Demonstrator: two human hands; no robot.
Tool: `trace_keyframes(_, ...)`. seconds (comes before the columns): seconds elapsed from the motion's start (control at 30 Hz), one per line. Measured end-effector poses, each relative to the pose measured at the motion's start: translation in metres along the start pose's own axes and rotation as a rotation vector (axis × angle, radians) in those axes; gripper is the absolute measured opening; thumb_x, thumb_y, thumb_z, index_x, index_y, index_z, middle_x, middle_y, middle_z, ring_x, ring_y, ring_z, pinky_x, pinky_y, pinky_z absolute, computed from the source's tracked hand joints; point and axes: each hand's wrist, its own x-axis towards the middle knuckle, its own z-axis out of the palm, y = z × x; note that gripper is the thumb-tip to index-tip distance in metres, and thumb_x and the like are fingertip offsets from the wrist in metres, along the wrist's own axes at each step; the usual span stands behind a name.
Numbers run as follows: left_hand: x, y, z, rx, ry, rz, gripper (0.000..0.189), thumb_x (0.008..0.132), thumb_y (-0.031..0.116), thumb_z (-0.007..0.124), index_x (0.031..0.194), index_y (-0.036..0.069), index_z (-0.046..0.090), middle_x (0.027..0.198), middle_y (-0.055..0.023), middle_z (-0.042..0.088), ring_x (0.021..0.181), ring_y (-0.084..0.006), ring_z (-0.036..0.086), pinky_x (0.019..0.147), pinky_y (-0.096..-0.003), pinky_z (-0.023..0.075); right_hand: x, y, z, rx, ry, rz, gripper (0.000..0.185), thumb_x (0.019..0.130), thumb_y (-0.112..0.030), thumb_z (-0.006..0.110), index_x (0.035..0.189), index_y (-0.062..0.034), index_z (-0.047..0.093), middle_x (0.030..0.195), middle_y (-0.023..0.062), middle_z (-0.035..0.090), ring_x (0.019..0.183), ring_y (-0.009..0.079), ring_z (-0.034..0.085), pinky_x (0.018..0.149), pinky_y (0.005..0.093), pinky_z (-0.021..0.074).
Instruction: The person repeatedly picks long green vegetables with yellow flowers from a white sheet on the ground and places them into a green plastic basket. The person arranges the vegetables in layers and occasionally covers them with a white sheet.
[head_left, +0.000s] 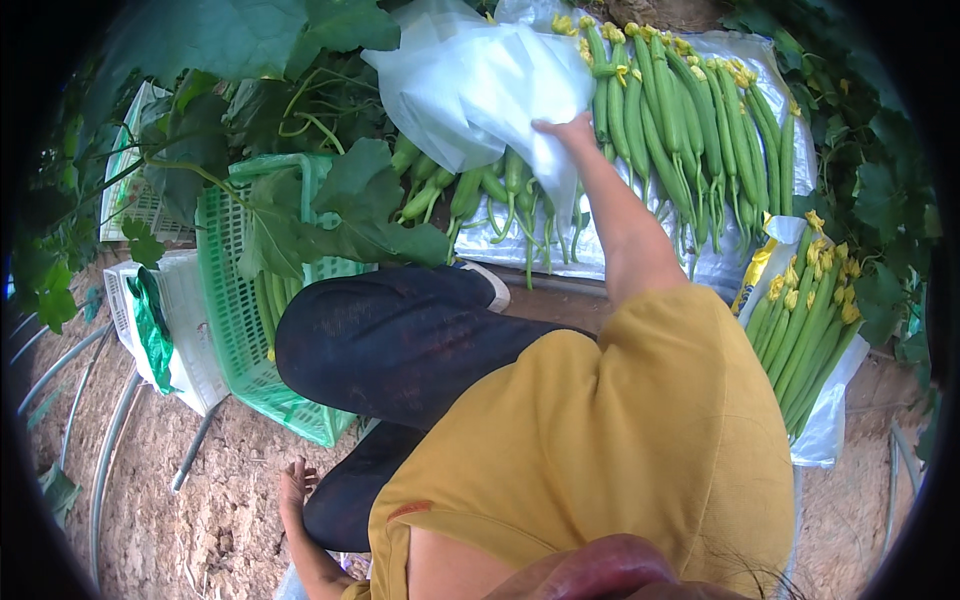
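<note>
My right hand (574, 136) holds the lower right edge of a translucent white plastic sheet (487, 90). The sheet partly covers several luffa gourds (465, 191) on the left. Beside it, a row of luffa gourds (675, 127) with yellow blossoms at their far ends lies on silvery plastic sheeting (637, 232). My left hand (298, 484) hangs low beside my knee, fingers loosely curled and apart, with nothing visible in it. A green plastic crate (247, 360), lined with clear film, stands beyond my knees with some luffa gourds (271, 304) inside.
White plastic crates (176, 322) stand left of the green one, one with a green plastic bag (150, 330) over it. Leafy vines (360, 202) overhang the crates. At right lies a bundle of luffa gourds (806, 322) on plastic wrapping (821, 446). Hoses (112, 450) cross the bare soil.
</note>
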Motion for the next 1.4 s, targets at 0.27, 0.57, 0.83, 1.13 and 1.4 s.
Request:
trace_keyframes(0.27,0.003,-0.018,0.002,-0.026,-0.029,-0.030,0.054,0.091,0.052,0.051,0.113,0.003,0.055,0.086,-0.0112,0.066,0.059,-0.0154,0.061,0.047,-0.0259,0.0432,-0.022,-0.034,0.014,-0.224,0.284,-0.268,0.017,0.076,-0.016,0.052,0.087,-0.0058,0.060,0.087,0.0218,0.064,0.082,0.0430,0.060,0.072,0.0496,0.0474)
trace_keyframes(0.57,0.005,-0.029,0.005,0.018,-0.076,-0.078,0.069,0.088,0.061,0.047,0.126,0.003,0.051,0.095,-0.0143,0.066,0.067,-0.0175,0.062,0.058,-0.0315,0.0464,-0.103,-0.103,0.061,0.025,0.115,-1.013,0.014,0.074,-0.011,0.061,0.087,-0.0117,0.059,0.087,0.0125,0.059,0.083,0.0348,0.058,0.070,0.0453,0.0459)
trace_keyframes(0.83,0.007,-0.034,0.007,-0.031,-0.097,-0.052,0.063,0.090,0.056,0.048,0.122,0.002,0.050,0.090,-0.0141,0.067,0.066,-0.0189,0.063,0.056,-0.0310,0.0469,-0.119,-0.155,0.082,0.189,-0.078,-0.834,0.027,0.076,-0.022,0.068,0.096,-0.0079,0.060,0.095,0.0160,0.059,0.086,0.0348,0.058,0.075,0.0419,0.0471)
trace_keyframes(1.13,0.006,-0.028,0.006,-0.033,-0.092,-0.021,0.062,0.091,0.055,0.046,0.123,0.002,0.051,0.090,-0.0128,0.067,0.068,-0.0190,0.065,0.054,-0.0298,0.0463,-0.162,-0.162,0.109,-0.049,-0.063,-0.720,0.034,0.075,-0.029,0.071,0.095,-0.0043,0.060,0.092,0.0162,0.060,0.090,0.0359,0.056,0.080,0.0454,0.0444)
trace_keyframes(1.4,0.008,-0.034,0.008,0.000,-0.094,-0.083,0.061,0.091,0.055,0.046,0.123,0.003,0.052,0.089,-0.0127,0.068,0.065,-0.0176,0.062,0.054,-0.0298,0.0452,-0.076,-0.047,0.015,-0.192,0.222,0.257,0.081,0.074,-0.052,0.071,0.126,0.0007,0.040,0.128,0.0249,0.042,0.121,0.0371,0.040,0.094,0.0486,0.0414)
